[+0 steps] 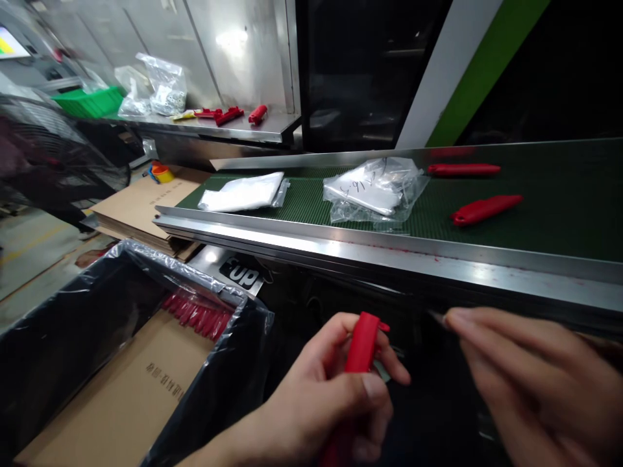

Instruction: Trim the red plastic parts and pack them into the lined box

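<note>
My left hand [335,389] is wrapped round a red plastic part [363,344], held upright at the lower middle. To the right, my right hand [530,370] pinches a small dark, thin item [437,318] between thumb and finger; blur hides what it is. The two hands are apart. Beyond them, on the green conveyor belt [306,200], lie a red part [487,209] and another red part [464,169] behind it. Farther left on the belt are a clear plastic bag with writing [372,185] and a white packet [246,192].
At the lower left stands a black-lined bin [243,344] holding cardboard [126,389] and several bagged red parts [199,314]. Stacked cardboard [141,201] lies behind it. A metal shelf [272,130] carries bags, red parts and a green tray [90,102]. The belt's metal rail [370,253] runs before me.
</note>
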The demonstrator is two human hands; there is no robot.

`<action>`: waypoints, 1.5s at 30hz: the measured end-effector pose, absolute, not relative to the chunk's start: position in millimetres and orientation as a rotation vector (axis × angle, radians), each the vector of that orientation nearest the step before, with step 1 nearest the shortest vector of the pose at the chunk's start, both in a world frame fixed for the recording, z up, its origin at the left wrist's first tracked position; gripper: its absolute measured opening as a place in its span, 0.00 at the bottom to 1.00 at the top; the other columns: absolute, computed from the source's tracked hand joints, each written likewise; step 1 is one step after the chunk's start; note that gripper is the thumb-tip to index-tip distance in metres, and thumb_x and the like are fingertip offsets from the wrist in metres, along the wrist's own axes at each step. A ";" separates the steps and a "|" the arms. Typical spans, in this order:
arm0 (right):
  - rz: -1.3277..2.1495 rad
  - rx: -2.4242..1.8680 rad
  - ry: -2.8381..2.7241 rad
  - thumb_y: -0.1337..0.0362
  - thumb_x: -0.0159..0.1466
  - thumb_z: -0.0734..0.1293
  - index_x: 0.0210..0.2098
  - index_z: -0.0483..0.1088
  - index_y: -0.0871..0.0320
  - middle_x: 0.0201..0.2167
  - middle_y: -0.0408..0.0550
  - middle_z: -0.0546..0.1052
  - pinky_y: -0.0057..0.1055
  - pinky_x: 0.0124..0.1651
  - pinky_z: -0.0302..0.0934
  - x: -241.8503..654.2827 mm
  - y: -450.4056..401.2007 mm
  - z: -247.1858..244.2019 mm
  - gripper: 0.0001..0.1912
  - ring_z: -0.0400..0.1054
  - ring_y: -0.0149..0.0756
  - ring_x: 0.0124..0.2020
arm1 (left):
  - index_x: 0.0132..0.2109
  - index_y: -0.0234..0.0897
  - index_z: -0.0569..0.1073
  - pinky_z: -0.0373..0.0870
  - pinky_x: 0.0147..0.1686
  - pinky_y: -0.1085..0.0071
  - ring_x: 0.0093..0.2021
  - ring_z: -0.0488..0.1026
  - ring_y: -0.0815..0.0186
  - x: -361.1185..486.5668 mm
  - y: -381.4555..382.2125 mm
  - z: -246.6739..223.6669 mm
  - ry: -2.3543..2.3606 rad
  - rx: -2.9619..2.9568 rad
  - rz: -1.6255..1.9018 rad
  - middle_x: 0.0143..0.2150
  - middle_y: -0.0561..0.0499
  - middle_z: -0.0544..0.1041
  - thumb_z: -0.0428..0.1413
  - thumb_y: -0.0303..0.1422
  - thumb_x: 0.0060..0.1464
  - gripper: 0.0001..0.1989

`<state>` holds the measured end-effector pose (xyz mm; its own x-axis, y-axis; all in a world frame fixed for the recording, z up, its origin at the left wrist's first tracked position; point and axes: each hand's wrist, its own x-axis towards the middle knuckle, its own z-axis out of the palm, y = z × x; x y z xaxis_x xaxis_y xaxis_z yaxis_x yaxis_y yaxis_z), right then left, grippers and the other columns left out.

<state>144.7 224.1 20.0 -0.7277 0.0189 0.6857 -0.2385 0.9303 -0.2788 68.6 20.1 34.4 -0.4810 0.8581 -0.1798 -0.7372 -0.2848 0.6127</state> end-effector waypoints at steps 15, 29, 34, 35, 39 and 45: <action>0.562 0.429 -2.386 0.79 0.64 0.62 0.56 0.69 0.58 0.52 0.51 0.71 0.31 0.47 0.65 144.0 205.8 26.4 0.23 0.67 0.36 0.51 | 0.47 0.36 0.66 0.63 0.18 0.83 0.21 0.68 0.77 72.6 23.1 26.6 0.691 0.235 2.010 0.39 0.46 0.75 0.57 0.30 0.53 0.13; 0.613 0.502 -2.410 0.75 0.66 0.62 0.57 0.67 0.53 0.52 0.50 0.70 0.43 0.50 0.61 146.2 218.2 29.9 0.22 0.64 0.44 0.52 | 0.38 0.23 0.77 0.54 0.17 0.78 0.17 0.62 0.72 59.6 18.8 11.5 0.442 0.110 1.741 0.22 0.46 0.71 0.49 0.40 0.49 0.23; 0.626 0.482 -2.401 0.75 0.65 0.61 0.57 0.68 0.49 0.50 0.48 0.73 0.41 0.48 0.61 141.9 215.4 27.6 0.24 0.67 0.42 0.49 | 0.44 0.20 0.76 0.57 0.18 0.76 0.15 0.61 0.71 63.2 20.5 -5.9 0.153 0.294 1.780 0.23 0.44 0.72 0.45 0.39 0.55 0.25; 0.618 0.475 -2.406 0.75 0.65 0.61 0.57 0.68 0.48 0.50 0.48 0.74 0.41 0.47 0.62 141.8 215.8 27.1 0.24 0.67 0.42 0.48 | 0.44 0.19 0.76 0.57 0.18 0.76 0.17 0.63 0.71 63.5 19.9 -6.1 0.171 0.277 1.794 0.24 0.44 0.73 0.45 0.38 0.55 0.25; 0.603 0.473 -2.414 0.74 0.65 0.60 0.58 0.67 0.46 0.49 0.47 0.74 0.41 0.46 0.62 143.3 218.8 26.0 0.25 0.68 0.43 0.48 | 0.41 0.19 0.77 0.57 0.20 0.78 0.22 0.65 0.70 63.7 17.3 0.8 0.268 0.224 1.804 0.25 0.43 0.72 0.47 0.36 0.54 0.22; 0.607 0.500 -2.402 0.75 0.65 0.62 0.58 0.68 0.48 0.49 0.47 0.74 0.42 0.47 0.63 143.4 220.1 25.9 0.25 0.67 0.42 0.48 | 0.37 0.22 0.78 0.60 0.27 0.78 0.24 0.64 0.71 59.2 18.3 6.9 0.399 0.254 1.777 0.22 0.45 0.70 0.49 0.39 0.52 0.22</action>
